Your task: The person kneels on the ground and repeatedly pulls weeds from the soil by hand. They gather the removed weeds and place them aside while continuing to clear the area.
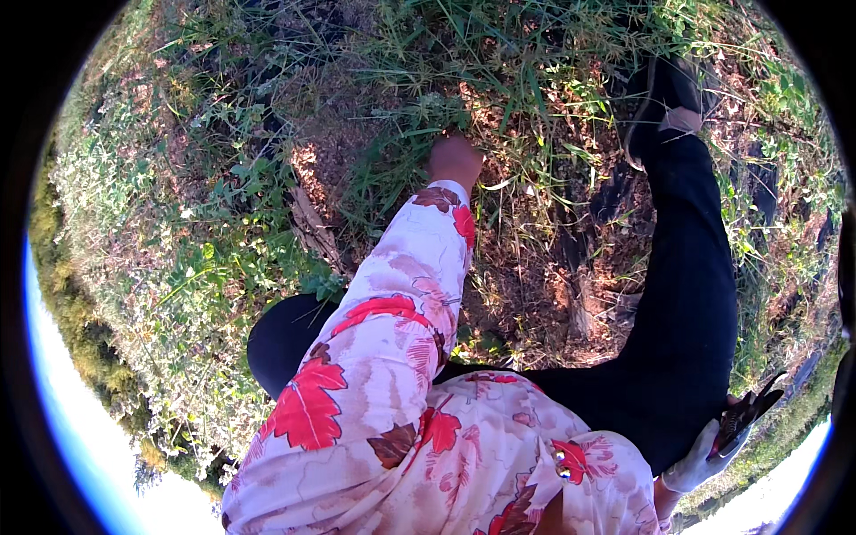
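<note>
My bare left hand reaches forward into a clump of green grass. Its fingers look curled in among the stems, partly hidden by the blades. Low at the right, beside my bent knee, my right hand wears a pale glove. It is closed round a pair of pruning shears, whose dark blades point up and outward, away from the grass.
I am low to the ground, with my dark-trousered right leg bent and its shoe planted ahead. A piece of weathered wood lies left of the grass. Leafy weeds spread along the left, and dry litter covers the soil between my legs.
</note>
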`<action>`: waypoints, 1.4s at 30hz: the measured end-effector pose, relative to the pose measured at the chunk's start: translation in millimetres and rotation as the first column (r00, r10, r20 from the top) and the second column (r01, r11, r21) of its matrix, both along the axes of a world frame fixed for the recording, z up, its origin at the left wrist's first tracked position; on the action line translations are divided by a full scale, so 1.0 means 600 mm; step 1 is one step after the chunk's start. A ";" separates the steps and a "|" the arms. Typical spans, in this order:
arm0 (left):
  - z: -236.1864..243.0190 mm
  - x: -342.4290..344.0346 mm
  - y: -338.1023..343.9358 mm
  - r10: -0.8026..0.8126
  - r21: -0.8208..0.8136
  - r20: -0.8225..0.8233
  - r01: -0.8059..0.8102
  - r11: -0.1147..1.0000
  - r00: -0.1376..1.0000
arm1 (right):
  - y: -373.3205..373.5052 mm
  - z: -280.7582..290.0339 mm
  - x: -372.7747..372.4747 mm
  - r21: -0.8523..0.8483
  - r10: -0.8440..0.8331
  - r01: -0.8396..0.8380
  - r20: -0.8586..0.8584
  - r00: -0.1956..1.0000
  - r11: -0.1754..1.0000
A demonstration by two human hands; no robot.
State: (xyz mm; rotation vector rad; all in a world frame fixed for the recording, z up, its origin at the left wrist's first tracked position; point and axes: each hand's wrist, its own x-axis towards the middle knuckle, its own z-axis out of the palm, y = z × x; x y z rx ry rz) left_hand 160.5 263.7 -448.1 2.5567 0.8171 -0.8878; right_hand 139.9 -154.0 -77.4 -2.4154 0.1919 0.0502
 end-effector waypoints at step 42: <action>0.212 -0.143 -0.163 -0.604 -0.718 0.016 0.430 0.548 0.796 | 0.017 -0.003 -0.007 0.145 -0.004 0.000 0.027 1.000 0.989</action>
